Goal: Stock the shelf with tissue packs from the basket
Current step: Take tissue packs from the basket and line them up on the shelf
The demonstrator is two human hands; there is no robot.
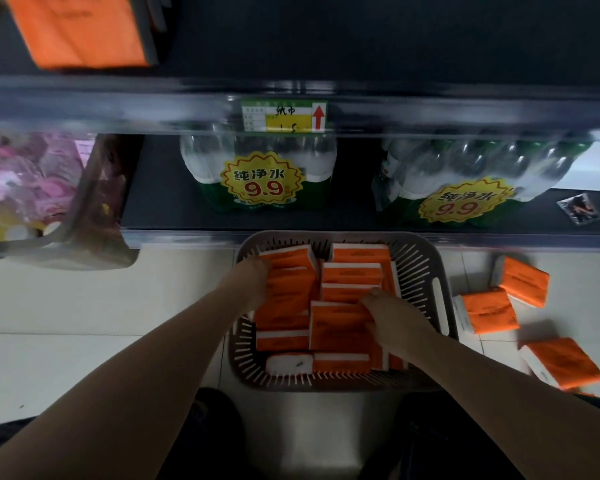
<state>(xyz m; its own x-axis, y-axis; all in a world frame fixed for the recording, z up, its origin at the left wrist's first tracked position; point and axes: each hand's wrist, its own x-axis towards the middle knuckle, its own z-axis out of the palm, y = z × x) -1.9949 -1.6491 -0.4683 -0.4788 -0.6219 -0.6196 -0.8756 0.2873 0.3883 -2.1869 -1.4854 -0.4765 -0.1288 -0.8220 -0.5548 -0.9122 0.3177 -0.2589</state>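
A grey slotted basket (426, 271) sits on the floor below me, filled with several orange-and-white tissue packs (352, 271). My left hand (255, 280) reaches into its left side, fingers curled over a pack (288, 296) there. My right hand (392, 317) rests on a pack (336, 327) near the middle, fingers wrapped around its right edge. An orange tissue pack (80, 29) stands on the upper shelf at top left. The upper shelf (395, 39) to its right is dark and bare.
Three loose tissue packs (489, 311) lie on the tiled floor right of the basket. The lower shelf holds two shrink-wrapped water bottle packs (260, 174), pink packaged goods (39, 188) at left and a small packet (579, 207) at right. A price tag (284, 116) hangs on the shelf edge.
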